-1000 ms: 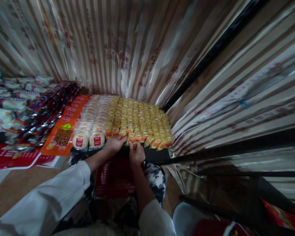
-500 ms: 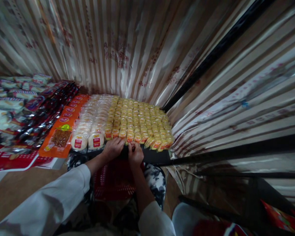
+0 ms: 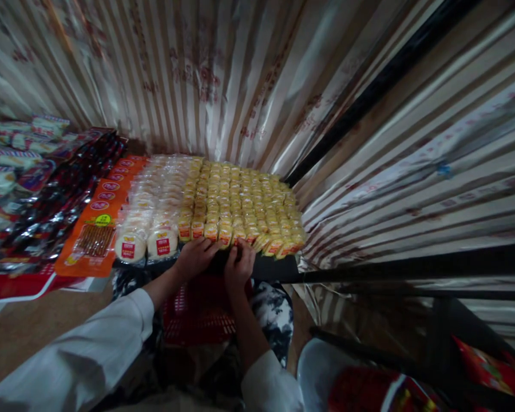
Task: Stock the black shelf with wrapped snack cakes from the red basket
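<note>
Rows of small wrapped yellow cakes (image 3: pixel 257 206) lie packed on a black shelf, their red and orange labels facing me. My left hand (image 3: pixel 195 256) rests at the front edge of these rows. Its fingers are stretched out, with the tips touching the lower fronts of the packets. Close by on the right, my right hand (image 3: pixel 239 266) has its fingers bent and pressed together on a wrapped yellow cake in the front row. Both hands partly cover the packets' lower ends. Left of the yellow rows stand two columns of round white wrapped pastries (image 3: pixel 163 243).
An orange snack-stick packet (image 3: pixel 92 243) and dark shiny packets (image 3: pixel 62 206) lie further left, with white wrapped snacks (image 3: pixel 15 157) beyond. A red basket (image 3: pixel 197 323) sits below the shelf. Striped plastic sheeting (image 3: pixel 223 74) and a black bar (image 3: pixel 369 109) enclose the back and right.
My right hand has moved slightly up and right, its fingers now against the front packets. My left hand stays at the front edge. The view has shifted a little to the right.
</note>
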Demonstrator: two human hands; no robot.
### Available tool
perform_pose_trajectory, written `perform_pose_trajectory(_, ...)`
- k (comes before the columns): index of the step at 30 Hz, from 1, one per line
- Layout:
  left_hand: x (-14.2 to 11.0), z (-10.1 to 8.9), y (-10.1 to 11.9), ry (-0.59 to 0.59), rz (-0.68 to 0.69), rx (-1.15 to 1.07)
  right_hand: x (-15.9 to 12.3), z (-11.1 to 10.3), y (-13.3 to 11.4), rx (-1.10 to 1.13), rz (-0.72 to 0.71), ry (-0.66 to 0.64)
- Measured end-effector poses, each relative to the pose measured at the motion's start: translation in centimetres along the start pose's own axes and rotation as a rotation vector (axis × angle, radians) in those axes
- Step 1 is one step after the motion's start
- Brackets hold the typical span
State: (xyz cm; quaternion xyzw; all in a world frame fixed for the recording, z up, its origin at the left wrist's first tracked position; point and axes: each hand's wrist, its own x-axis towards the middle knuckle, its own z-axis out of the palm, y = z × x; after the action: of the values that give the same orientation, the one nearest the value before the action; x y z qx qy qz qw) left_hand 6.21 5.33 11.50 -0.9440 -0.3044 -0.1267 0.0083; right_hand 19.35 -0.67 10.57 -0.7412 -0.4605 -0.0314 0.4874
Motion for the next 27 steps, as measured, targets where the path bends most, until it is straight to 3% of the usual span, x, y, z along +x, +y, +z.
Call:
perform_pose_trajectory(9,0.0,0.4,-0.1,0.005,-0.011,-0.018,-0.1,0.6,0.5,0.013,0.016,-0.012)
perform_pose_trajectory(15,-1.2,0.1,0.7,0.033,0.030,-0.114,-0.7,-1.3,-0.1,0.084,-0.029,-0.065)
perform_pose_trajectory(17,-2.8,-0.1,2.0,-0.029,0.040,-0.147,-2.2,-2.4,-0.4,0.108,-0.022,-0.116)
perform_pose_trajectory(21,-7.4,0.7,5.4,-0.179,0.061,-0.248,-6.5,-4.0,0.1,0.149,0.035,-0.334)
perform_pose_trajectory(24,-10.2,2.5,6.6,-0.349,-0.063,-0.344,-8.8,-3.8,1.4,0.009,0.148,-0.508)
perform_pose_trajectory(27,-11.6,4.6,6.2,-0.518,-0.240,-0.454,-9.7,-2.7,3.2,-0.239,0.216,-0.735)
